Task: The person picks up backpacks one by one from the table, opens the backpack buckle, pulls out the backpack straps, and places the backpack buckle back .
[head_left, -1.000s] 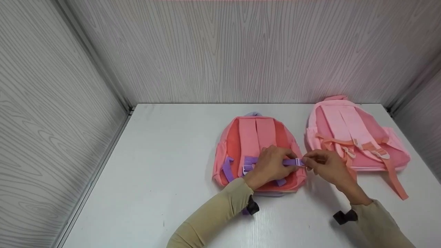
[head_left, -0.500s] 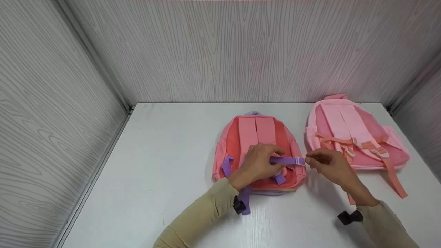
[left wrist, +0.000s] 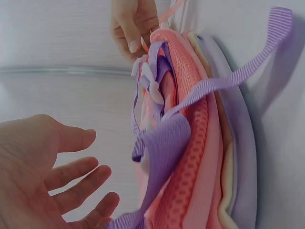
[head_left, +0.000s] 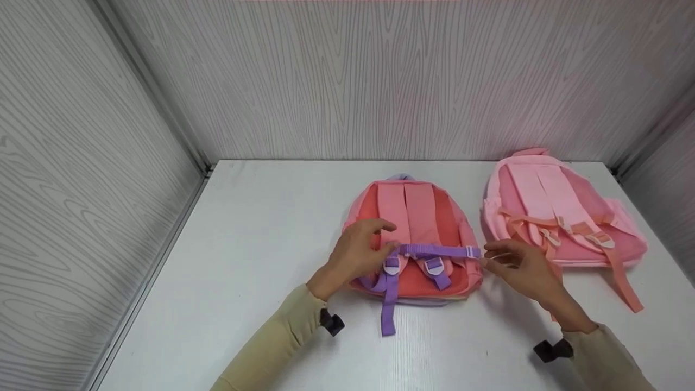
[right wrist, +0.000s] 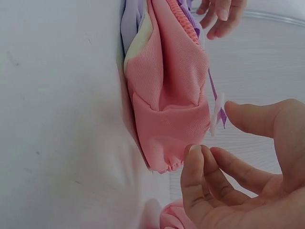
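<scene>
A person's left hand (head_left: 355,252), near the middle of the frame, has drawn away toward the left from the purple strap (head_left: 442,250) it covered half a second ago. Its fingers are spread well apart from the thumb and have hold of nothing, as the left wrist view confirms. The strap now shows across the lower half of a coral backpack (head_left: 450,217), which lies with its shoulder straps facing up on a white table (head_left: 271,228), just right of the frame's center.

The right hand (head_left: 521,269), in the right half of the frame, has barely shifted. Its grip is parted, with a gap between thumb and fingers, and the thumb tip sits at or just beside the white slider (head_left: 470,251) near the strap's right end; whether they touch cannot be told.

The change also brings two white buckles (head_left: 434,266) into plain sight below the strap, and a loose purple tail (head_left: 388,312) hangs past the pack's bottom edge. With the left hand off the webbing, work on the strap appears to rest with the right hand alone.

A light pink backpack (head_left: 535,190) with orange straps (head_left: 623,282) lies unmoved at the right of the frame.
</scene>
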A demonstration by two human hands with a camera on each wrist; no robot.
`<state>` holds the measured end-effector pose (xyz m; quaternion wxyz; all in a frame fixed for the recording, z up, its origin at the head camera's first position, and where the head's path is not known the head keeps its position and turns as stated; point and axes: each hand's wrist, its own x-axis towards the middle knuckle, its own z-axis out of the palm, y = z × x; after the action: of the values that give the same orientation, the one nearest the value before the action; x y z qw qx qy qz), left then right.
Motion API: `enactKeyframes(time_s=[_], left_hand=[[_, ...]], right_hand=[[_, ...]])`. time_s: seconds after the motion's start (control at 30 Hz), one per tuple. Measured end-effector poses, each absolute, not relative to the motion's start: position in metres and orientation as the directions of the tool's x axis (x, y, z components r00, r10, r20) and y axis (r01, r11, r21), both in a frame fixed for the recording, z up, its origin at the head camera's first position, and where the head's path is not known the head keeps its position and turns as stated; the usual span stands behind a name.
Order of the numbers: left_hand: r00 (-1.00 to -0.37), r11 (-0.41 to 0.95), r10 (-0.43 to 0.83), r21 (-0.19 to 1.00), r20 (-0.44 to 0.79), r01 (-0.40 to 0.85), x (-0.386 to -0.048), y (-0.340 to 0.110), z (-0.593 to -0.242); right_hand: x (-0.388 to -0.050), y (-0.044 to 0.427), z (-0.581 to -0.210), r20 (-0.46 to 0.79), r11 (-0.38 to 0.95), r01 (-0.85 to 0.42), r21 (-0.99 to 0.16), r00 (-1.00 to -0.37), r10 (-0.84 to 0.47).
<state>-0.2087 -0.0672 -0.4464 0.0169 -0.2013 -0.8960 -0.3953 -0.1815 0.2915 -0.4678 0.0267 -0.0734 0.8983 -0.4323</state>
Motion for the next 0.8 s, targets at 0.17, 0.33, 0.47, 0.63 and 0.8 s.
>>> enactKeyframes(time_s=[0.17,0.33,0.47,0.63,0.8], left_hand=[[-0.929,0.577,0.310,0.736,0.205,0.355,-0.209,-0.094,-0.455],[-0.945,0.593,0.260,0.739,0.199,0.319,-0.206,-0.116,-0.464],[-0.953,0.601,0.233,0.742,0.191,0.296,-0.203,-0.129,-0.472],[-0.959,0.596,0.220,0.753,0.180,0.278,-0.196,-0.139,-0.479],[-0.965,0.578,0.212,0.776,0.155,0.251,-0.190,-0.146,-0.487]], right_hand=[[-0.180,0.292,-0.472,0.012,0.628,-0.099,-0.772,-0.990,-0.142],[-0.180,0.291,-0.478,-0.003,0.598,-0.090,-0.796,-0.988,-0.152],[-0.180,0.290,-0.483,-0.049,0.584,-0.049,-0.810,-0.987,-0.152],[-0.179,0.289,-0.490,-0.056,0.560,-0.052,-0.827,-0.983,-0.174],[-0.178,0.291,-0.494,-0.033,0.526,-0.080,-0.847,-0.979,-0.203]])
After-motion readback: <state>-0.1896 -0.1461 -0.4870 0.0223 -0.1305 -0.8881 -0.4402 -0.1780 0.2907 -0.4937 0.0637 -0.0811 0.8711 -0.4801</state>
